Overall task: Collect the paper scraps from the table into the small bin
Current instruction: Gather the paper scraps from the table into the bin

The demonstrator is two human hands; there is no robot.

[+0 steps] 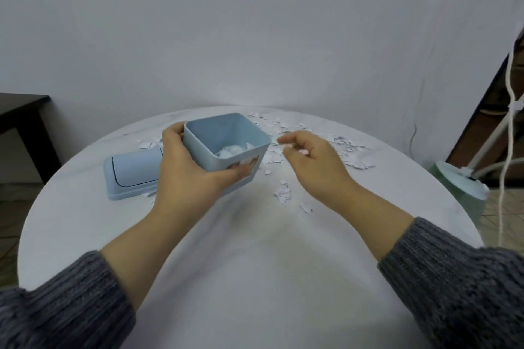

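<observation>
My left hand grips the small light-blue bin by its near-left wall and holds it tilted toward me; a few white scraps lie inside it. My right hand hovers just right of the bin's rim with fingers loosely curled and apart, and I see nothing held in it. White paper scraps are scattered over the far right of the round white table. A smaller cluster of scraps lies under my right wrist, and a few more scraps sit left of the bin.
The bin's light-blue lid lies flat on the table to the left. A dark wooden table stands at far left. A pale green lamp base with white cords stands off the table's right edge.
</observation>
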